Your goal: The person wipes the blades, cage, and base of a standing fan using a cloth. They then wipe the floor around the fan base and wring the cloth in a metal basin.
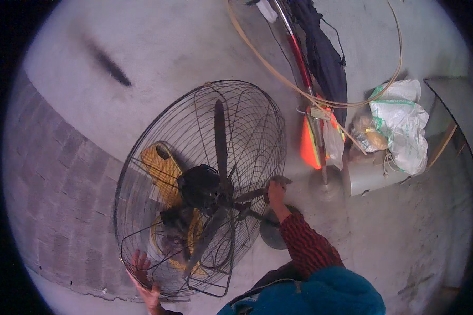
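A large pedestal fan's wire guard [256, 114] fills the middle of the view, tilted, with dark blades [220, 138] and a black motor housing [200, 185] inside it. My left hand [142, 269] rests against the guard's lower left rim, fingers spread. At the guard's right side, my right hand [276, 191] is closed around a dark part near the rim; what that part is cannot be told exactly. A round dark disc [274, 232] lies partly under my right forearm. Yellow perforated material [161, 165] shows through the wires.
Right of the fan stand a red and silver pole [299, 59], an orange reflective item [310, 145] and dark cloth [331, 63]. A cane-coloured coil [260, 59] hangs over them. Farther right are a white woven sack [408, 130] and plastic bags [374, 138]. A block wall section [75, 189] is at left.
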Action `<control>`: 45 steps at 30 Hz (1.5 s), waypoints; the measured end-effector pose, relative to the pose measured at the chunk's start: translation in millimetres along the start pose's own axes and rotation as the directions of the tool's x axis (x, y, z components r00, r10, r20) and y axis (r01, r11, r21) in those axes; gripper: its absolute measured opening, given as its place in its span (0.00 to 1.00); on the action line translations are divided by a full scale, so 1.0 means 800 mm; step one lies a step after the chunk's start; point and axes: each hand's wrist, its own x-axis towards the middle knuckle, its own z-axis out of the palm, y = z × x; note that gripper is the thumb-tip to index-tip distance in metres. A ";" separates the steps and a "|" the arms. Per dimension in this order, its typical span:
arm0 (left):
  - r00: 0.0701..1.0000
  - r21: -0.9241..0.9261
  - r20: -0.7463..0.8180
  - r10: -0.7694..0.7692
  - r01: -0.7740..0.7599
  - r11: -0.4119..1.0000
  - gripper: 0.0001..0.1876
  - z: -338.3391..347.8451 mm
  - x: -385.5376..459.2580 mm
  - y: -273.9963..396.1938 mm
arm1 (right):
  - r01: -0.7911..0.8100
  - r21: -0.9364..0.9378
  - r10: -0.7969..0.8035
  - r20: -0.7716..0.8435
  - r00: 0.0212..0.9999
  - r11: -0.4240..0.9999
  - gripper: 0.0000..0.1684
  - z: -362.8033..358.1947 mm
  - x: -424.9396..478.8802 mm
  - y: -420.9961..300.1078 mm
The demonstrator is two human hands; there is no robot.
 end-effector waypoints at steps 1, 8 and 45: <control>1.000 0.002 0.001 -0.007 0.007 1.000 0.60 0.002 -0.002 0.003 | 0.033 0.131 -0.021 -0.086 0.996 0.991 0.19 -0.015 -0.005 -0.023; 0.990 0.066 -0.128 -0.063 0.072 0.995 0.58 0.011 -0.018 0.013 | 0.761 0.226 -0.614 -0.474 0.631 0.608 0.13 -0.129 -0.111 -0.284; 0.996 0.286 -0.038 -0.086 0.093 0.954 0.42 -0.009 -0.020 0.009 | 0.816 0.134 -0.719 -0.407 0.563 0.563 0.21 -0.188 0.123 -0.361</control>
